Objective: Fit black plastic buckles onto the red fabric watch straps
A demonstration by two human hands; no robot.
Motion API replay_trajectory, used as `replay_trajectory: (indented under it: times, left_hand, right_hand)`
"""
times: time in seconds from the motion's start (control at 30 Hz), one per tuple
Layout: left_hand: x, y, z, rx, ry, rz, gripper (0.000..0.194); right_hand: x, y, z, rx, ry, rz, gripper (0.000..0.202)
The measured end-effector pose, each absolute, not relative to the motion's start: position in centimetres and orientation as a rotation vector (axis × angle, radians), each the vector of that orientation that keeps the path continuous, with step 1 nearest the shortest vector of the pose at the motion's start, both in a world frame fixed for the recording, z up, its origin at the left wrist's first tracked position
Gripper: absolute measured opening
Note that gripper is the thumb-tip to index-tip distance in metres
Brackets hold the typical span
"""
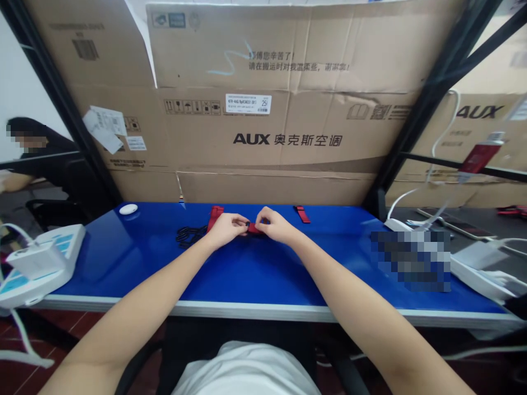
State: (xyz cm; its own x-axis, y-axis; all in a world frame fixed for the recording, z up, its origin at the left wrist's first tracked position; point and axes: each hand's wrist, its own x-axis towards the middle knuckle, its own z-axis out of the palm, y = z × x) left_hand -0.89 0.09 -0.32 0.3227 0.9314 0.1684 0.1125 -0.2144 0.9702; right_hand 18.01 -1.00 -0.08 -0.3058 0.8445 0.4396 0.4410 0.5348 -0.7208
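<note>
Both my hands meet over the far half of the blue table, one at each end of a short red strap [256, 228]. My left hand [227, 230] pinches the strap's left end, where a small black piece shows at the fingertips. With thumb and forefinger closed, my right hand [276, 225] grips the other end. More red straps [216, 213] lie just behind my left hand, partly hidden by it. Left of that hand is a heap of black loops [189, 236], too small to make out in detail. Another red strap [303, 214] with a black end lies apart, to the right.
A large cardboard sheet [206, 153] walls off the table's [255, 274] back, between black posts. White power strips [76, 249] with plugs and cables stand at both sides. A white round object [128, 209] sits at the back left. Another person [45, 159] sits beyond the left post.
</note>
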Motion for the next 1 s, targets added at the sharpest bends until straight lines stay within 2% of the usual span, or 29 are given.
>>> replay_trajectory:
  times: [0.1,0.27,0.33,0.47,0.53,0.67,0.73,0.8,0.87,1.0]
  left_hand:
    - [-0.6,0.1,-0.5,1.662,1.006,1.068,0.021]
    - [-0.2,-0.4,-0.4,1.643,0.956,1.046,0.013]
    - [-0.2,-0.6,-0.2,1.616,0.909,1.049,0.017]
    - [-0.7,-0.7,0.1,1.579,0.816,1.010,0.034]
    - [-0.9,-0.7,0.2,1.588,0.798,0.977,0.036]
    - [-1.4,-1.0,0.6,1.697,0.733,0.787,0.034]
    - [-1.7,-1.2,1.0,1.763,0.690,0.674,0.030]
    - [-2.0,-1.4,1.3,1.829,0.647,0.584,0.027]
    - [-2.3,-1.4,1.6,1.875,0.615,0.525,0.025]
    - [-2.9,-0.6,1.8,1.831,0.684,0.663,0.025]
  right_hand:
    - [17.7,-1.0,-0.5,-1.157,-1.986,0.432,0.008]
    - [17.3,-1.2,-0.9,-1.167,-1.946,0.359,0.012]
    - [17.2,-1.2,-0.8,-1.134,-1.892,0.497,0.011]
    - [17.7,-0.9,-0.4,-0.991,-1.729,1.018,0.006]
    - [18.4,-0.5,-0.4,-1.020,-1.707,0.985,0.004]
    - [20.1,0.2,-1.0,-1.193,-1.924,0.478,0.037]
    - [20.6,0.3,-1.4,-1.279,-2.057,0.366,0.055]
    - [20.7,0.3,-1.7,-1.354,-2.129,0.369,0.062]
    - [20.6,0.5,-1.8,-1.383,-2.161,0.372,0.054]
    - [20.7,1.2,-1.8,-1.450,-2.124,0.296,0.012]
